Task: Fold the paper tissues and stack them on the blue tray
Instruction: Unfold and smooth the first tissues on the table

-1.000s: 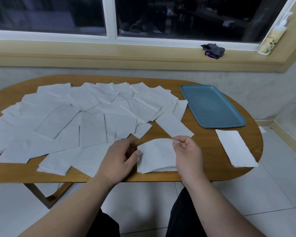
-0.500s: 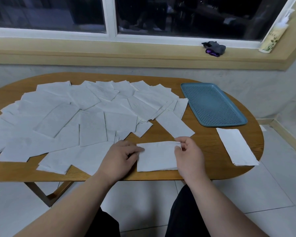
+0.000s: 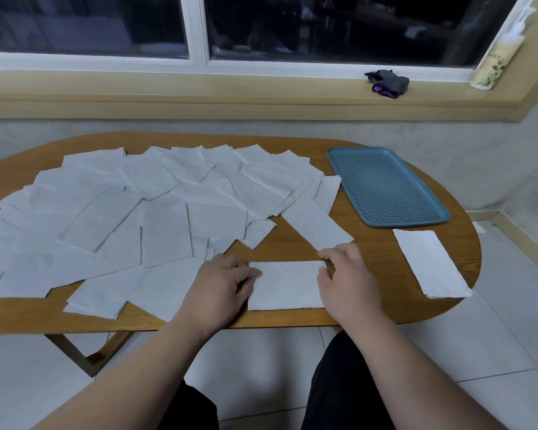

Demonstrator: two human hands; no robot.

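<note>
A white tissue (image 3: 286, 285), folded in half, lies flat near the table's front edge between my hands. My left hand (image 3: 221, 283) rests on its left edge with the fingertips pressing down. My right hand (image 3: 347, 279) is at its right edge and pinches the upper right corner between thumb and fingers. The blue perforated tray (image 3: 385, 187) stands at the back right with nothing on it. Several unfolded tissues (image 3: 137, 212) overlap across the left and middle of the table. One folded tissue (image 3: 429, 262) lies at the right end, in front of the tray.
The oval wooden table (image 3: 292, 318) ends just in front of my hands and curves off past the right-hand tissue. On the window sill behind are a dark cloth bundle (image 3: 387, 83) and a tall pale bottle (image 3: 497, 57). Tiled floor lies below.
The tissue's raised top half came down, so it now lies flat and folded. My right hand lowered with it to the table. My left hand stayed at the left edge.
</note>
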